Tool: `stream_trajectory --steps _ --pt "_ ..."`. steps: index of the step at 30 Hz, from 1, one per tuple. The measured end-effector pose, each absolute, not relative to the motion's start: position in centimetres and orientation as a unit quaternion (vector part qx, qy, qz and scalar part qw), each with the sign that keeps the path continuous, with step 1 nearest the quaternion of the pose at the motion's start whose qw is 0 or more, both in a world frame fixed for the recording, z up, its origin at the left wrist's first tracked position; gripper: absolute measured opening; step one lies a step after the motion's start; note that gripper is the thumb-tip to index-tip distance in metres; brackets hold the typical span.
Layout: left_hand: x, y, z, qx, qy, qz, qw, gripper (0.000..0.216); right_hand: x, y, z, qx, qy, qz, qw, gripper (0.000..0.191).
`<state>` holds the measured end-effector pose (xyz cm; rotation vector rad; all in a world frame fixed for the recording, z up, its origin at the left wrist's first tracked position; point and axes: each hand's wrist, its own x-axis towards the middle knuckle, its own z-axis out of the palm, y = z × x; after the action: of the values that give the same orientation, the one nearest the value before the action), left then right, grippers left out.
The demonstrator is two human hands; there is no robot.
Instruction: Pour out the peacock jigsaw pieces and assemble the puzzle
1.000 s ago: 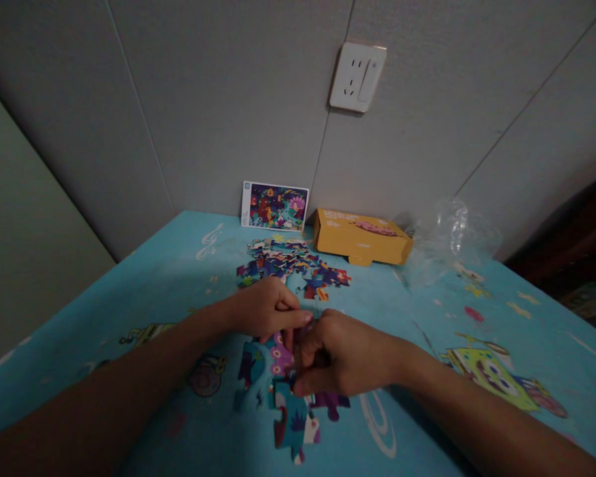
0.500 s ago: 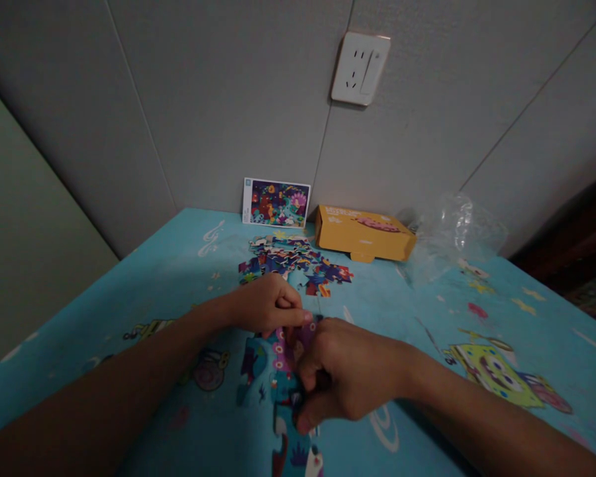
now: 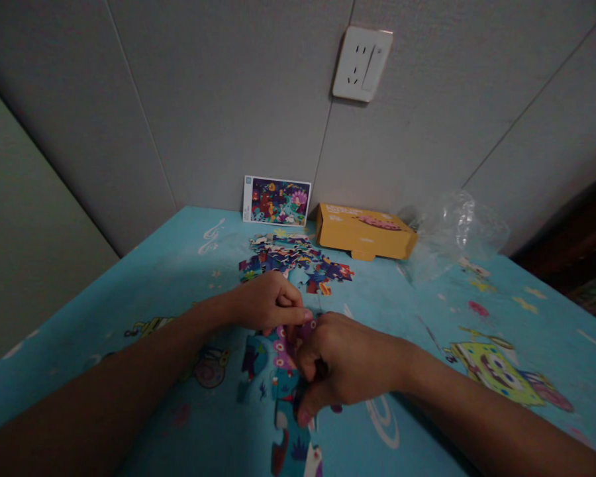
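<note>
A partly joined jigsaw puzzle point(image 3: 291, 437) runs toward me down the middle of the table, in teal and purple. At its far end, my left hand point(image 3: 273, 301) is closed, with thumb and forefinger pinched at a purple puzzle piece point(image 3: 308, 329). My right hand point(image 3: 345, 361) is curled over the strip's right side; its thumb and bent fingers grip at the joined pieces, and the exact contact is hidden beneath them. Beyond both hands lies a heap of loose puzzle pieces point(image 3: 288, 248).
A picture card point(image 3: 278, 201) leans on the wall behind the heap. To its right are a yellow box point(image 3: 367, 232) and a crumpled clear plastic bag point(image 3: 457, 232). The blue cartoon-print tablecloth point(image 3: 179, 232) covers the table; a wall socket point(image 3: 362, 64) is above.
My right hand has shifted very slightly up, its thumb moving a little along the joined pieces. My left hand keeps its pinch in nearly the same spot. The view has tilted slightly.
</note>
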<state>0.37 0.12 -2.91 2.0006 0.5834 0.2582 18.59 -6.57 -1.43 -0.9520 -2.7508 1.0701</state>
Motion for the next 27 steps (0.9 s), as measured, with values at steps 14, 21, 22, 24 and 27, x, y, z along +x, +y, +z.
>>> stream_trajectory --steps 14,21,22,24,27 --pt "0.41 -0.03 -2.86 0.834 0.261 0.11 0.474 0.031 19.12 -6.16 -2.14 -0.284 -0.789 0.532 0.116 0.018" --pt "0.4 0.02 -2.75 0.835 0.251 0.103 0.478 0.029 19.18 -6.37 -1.64 -0.205 -0.876 0.433 0.059 0.025" --pt "0.4 0.03 -2.75 0.834 0.251 0.103 0.48 0.029 19.19 -6.35 -1.64 -0.203 -0.878 0.43 0.057 0.025" --pt "0.39 0.04 -2.79 0.832 0.251 0.103 0.483 0.028 19.22 -6.29 -1.63 -0.206 -0.878 0.43 0.051 0.024" --pt "0.37 0.04 -2.83 0.829 0.254 0.102 0.488 0.027 19.26 -6.27 -1.52 -0.214 -0.884 0.413 0.042 0.024"
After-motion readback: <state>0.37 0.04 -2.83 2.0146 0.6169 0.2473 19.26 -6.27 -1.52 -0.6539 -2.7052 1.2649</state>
